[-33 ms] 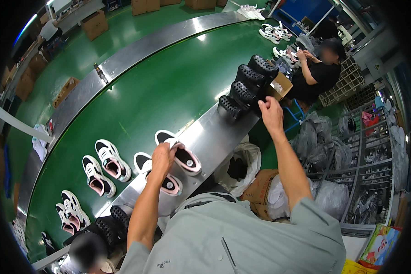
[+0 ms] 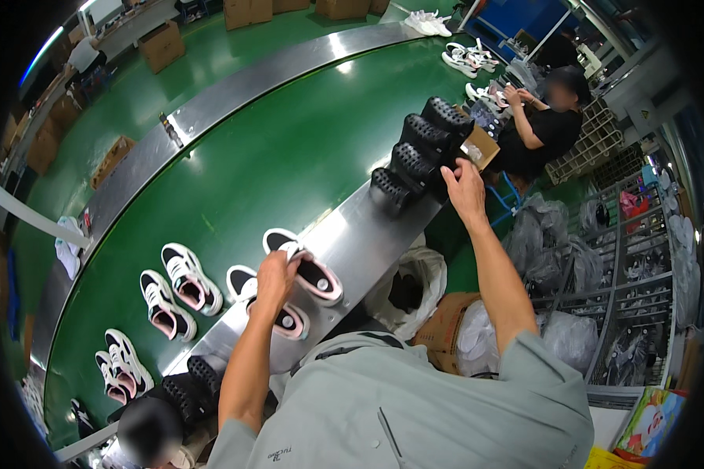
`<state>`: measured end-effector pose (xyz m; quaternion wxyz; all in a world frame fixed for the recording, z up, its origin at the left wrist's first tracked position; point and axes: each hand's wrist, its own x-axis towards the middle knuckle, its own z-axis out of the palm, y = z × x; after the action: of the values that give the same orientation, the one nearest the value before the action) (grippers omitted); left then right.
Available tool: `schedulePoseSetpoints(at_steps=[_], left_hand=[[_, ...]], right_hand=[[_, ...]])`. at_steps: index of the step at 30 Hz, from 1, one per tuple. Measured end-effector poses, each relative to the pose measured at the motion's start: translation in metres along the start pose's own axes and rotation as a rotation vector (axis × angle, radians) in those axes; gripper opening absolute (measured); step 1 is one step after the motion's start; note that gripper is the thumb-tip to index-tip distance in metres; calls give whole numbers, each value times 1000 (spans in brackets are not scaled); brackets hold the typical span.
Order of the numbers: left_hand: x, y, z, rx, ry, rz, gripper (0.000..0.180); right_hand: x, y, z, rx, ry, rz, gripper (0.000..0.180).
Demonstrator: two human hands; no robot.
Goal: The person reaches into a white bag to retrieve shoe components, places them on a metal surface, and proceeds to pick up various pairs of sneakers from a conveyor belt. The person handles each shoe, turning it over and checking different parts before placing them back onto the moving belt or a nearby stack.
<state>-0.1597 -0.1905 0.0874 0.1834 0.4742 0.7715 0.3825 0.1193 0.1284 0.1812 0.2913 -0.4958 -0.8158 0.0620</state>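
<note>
- Left hand rests on a black, white and pink sneaker lying across the steel rim of the green conveyor surface; fingers curled down over the shoe's collar, gripping it.
- A matching second sneaker lies just beside it, nearer the person, partly under the left forearm.
- Right hand is stretched far forward, touching a row of black shoe lasts standing on the rim; whether its fingers are clamped on one, cannot tell.
- More sneaker pairs lie on the green belt to the left, well apart from both hands.
- A seated co-worker in black works beyond the lasts.
- Bags and a cardboard box sit below the rim.
</note>
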Motion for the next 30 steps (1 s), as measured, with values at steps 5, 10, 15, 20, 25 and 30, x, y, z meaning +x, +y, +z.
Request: schedulePoseSetpoints(at_steps=[5,10,15,20,25,30], left_hand=[[-11,-23,21,61,135,-73,31],[-15,-20,15,54,89,-127,18],[-9,-14,9,24,7,-197,16],[2,-22,6,-47,-112,-167,17],[4,-17,0,133,-107,-215,35],[10,-3,-4,49,-169,-254,33]], right_hand=[[86,25,27,-296,-138,-41,73],[126,29,40,-519,-431,-106,75],[135,34,45,-568,-466,-188,73],[124,3,15,-639,-254,-295,58],[15,-85,-30,93,-693,-417,58],[-113,-134,13,103,-1232,-427,58]])
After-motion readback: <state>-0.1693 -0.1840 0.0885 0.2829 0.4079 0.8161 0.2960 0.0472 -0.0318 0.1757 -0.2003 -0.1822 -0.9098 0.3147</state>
